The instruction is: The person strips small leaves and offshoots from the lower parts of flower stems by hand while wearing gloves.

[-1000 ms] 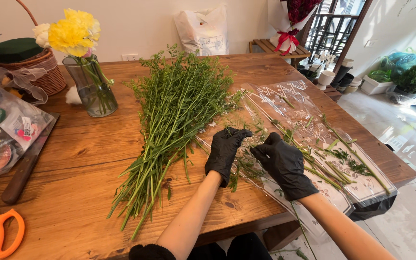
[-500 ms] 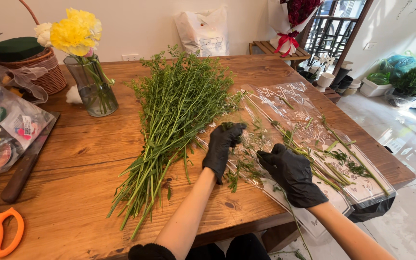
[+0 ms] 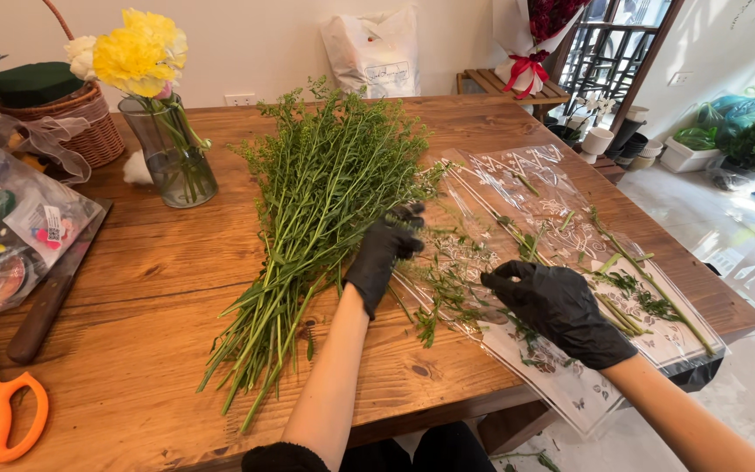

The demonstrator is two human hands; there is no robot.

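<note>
Single head-worn view, looking steeply down and forward, close over the wooden table [image 3: 133, 288], room beyond

The left hand [image 3: 384, 251] now reaches up to the right edge of the stems [image 3: 308, 227], away from the right hand [image 3: 559, 308], which has dropped lower on the wrap [image 3: 570, 218]; the two no longer sit together.

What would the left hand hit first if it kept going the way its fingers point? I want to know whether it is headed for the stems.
Probably the green stems: the left hand points up the table into their leafy tops, seemingly touching already.
</note>
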